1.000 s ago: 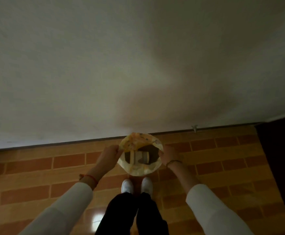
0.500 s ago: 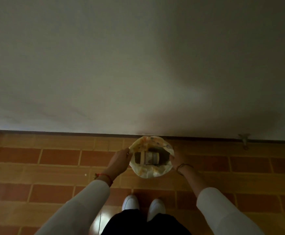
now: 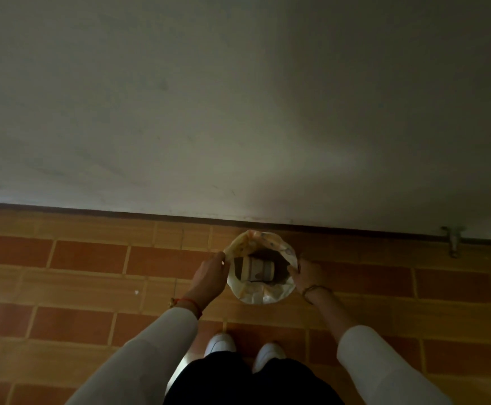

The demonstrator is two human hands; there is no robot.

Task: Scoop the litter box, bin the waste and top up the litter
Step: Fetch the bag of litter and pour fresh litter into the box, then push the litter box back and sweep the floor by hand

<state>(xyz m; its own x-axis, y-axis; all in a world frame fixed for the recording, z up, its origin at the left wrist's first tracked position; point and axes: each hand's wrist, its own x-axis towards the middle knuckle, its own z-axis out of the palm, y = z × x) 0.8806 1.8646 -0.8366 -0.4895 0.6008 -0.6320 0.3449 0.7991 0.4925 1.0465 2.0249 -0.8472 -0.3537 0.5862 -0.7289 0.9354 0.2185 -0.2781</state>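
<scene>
Head view | hands: left (image 3: 210, 274), right (image 3: 307, 273) each pinching bag (image 3: 260, 295) rim | mouth faces up, stretched left-right

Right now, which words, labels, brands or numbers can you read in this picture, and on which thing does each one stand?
None can be read.
Bag: coloured print on the rim, too blurred to read.
Pale banded object inside the bag: no legible label.

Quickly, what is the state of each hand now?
Left hand: closed on the left rim of the yellow patterned plastic bag.
Right hand: closed on its right rim.
</scene>
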